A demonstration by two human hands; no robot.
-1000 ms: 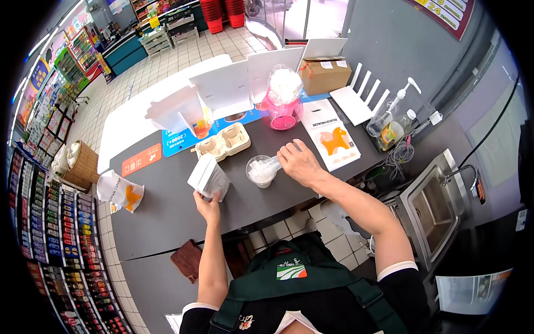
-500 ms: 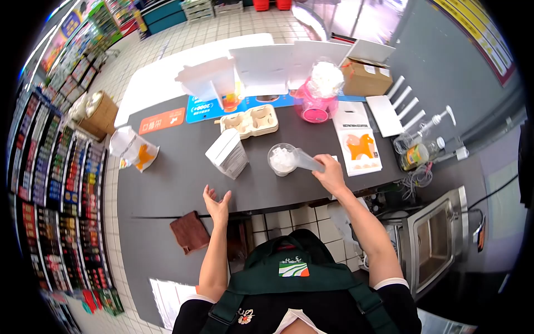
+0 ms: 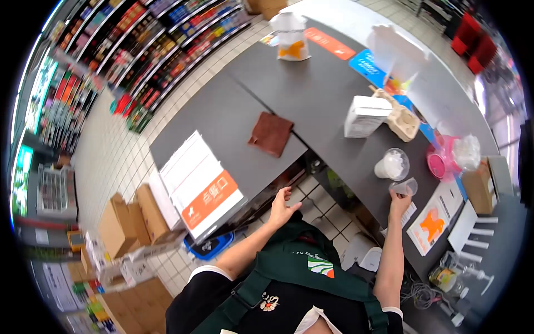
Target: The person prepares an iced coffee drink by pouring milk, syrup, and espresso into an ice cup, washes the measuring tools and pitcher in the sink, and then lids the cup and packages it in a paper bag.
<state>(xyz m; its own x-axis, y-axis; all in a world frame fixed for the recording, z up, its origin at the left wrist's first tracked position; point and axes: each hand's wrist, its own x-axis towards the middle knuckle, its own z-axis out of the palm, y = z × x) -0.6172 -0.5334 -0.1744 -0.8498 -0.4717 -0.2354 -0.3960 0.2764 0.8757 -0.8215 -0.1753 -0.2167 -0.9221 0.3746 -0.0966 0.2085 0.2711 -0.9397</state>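
Beside the cup (image 3: 389,167), right hand (image 3: 399,202) holds scoop (image 3: 408,187); left hand (image 3: 282,209) hovers.

Dark grey tabletop (image 3: 233,111), matte, crossed by a thin straight seam (image 3: 251,93). Lying over part of that seam, a rumpled brown cloth (image 3: 271,133); at the near corner, a white panel with an orange band (image 3: 203,183). Beyond the seam, standing upright, a white carton (image 3: 364,119), just beside a beige moulded tray (image 3: 405,123); near the front edge, a clear cup of white contents (image 3: 390,165), upright. Along the back, lying flat, an orange card (image 3: 330,43) and a blue printed strip (image 3: 365,67), with a white paper bag (image 3: 291,39) near the card. Toward the other end, a pink container (image 3: 443,157), a flat printed bag with an orange horse (image 3: 434,220), a white router (image 3: 461,225) and a cardboard box (image 3: 478,189).
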